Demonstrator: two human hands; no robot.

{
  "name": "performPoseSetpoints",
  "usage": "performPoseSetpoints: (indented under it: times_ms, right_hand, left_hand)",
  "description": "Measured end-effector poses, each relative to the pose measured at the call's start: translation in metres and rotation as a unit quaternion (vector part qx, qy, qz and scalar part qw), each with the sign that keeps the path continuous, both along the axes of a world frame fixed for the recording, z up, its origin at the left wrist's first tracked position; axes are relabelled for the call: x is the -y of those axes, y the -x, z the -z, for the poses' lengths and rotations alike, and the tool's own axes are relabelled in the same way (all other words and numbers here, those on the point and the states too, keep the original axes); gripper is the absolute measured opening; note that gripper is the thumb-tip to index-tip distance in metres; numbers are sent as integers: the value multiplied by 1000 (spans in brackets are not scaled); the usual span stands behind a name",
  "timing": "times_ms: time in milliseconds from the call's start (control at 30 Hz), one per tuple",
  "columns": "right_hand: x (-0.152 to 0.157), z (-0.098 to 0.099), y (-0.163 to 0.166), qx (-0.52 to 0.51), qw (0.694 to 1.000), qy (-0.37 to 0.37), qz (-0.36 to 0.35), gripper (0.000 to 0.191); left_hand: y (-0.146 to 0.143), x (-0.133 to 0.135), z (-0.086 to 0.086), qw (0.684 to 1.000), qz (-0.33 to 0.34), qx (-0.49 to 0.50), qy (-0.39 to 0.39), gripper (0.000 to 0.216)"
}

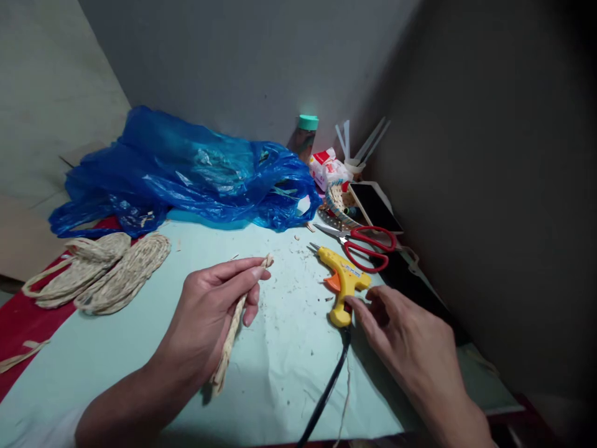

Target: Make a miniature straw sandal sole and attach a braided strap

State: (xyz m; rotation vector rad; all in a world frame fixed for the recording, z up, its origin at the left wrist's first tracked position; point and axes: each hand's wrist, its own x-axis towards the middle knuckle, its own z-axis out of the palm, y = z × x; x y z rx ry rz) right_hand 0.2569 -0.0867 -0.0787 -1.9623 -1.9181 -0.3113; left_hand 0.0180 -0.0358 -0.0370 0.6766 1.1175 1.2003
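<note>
My left hand (212, 308) holds a braided straw strip (232, 339) pinched between thumb and fingers, its tip near the fingertips and its tail trailing down past the wrist. My right hand (405, 339) reaches with spread fingers to a yellow glue gun (344, 280) lying on the pale green sheet (275, 367); the fingertips are at the gun's handle, touching or nearly so. A black cord (326, 392) runs from the gun's handle toward me.
Red-handled scissors (368, 244) lie just beyond the gun. A blue plastic bag (186, 171) fills the back. Coiled straw braids (100, 270) rest at left. A small woven basket (340, 202), phone (374, 206), bottle (305, 137) and glue sticks (361, 146) crowd the back right corner by the wall.
</note>
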Motion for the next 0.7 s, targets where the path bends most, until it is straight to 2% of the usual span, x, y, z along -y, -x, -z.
performPoseSetpoints:
  times_ms: [100, 200, 300, 467, 567, 633, 700]
  right_hand:
    - [1, 3, 9, 10, 995, 81, 59, 55]
    - [-10, -7, 19, 3, 977, 189, 99, 54]
    - [-19, -15, 25, 5, 961, 248, 120, 49]
    - [-23, -15, 25, -38, 956, 267, 114, 35]
    - [-22, -10, 21, -69, 960, 238, 127, 31]
    - [-20, -8, 16, -134, 961, 203, 129, 33]
    - [-16, -7, 12, -255, 947, 157, 117, 38]
  left_hand:
    - [1, 0, 2, 1000, 3, 2, -10, 25]
    - [2, 0, 2, 1000, 6, 9, -16, 23]
    - [5, 0, 0, 999, 12, 20, -22, 20]
    - [9, -4, -1, 998, 10, 35, -47, 19]
    - [13, -7, 0, 997, 14, 35, -71, 16]
    - [15, -8, 0, 997, 17, 35, -73, 16]
    - [16, -8, -1, 997, 14, 36, -69, 15]
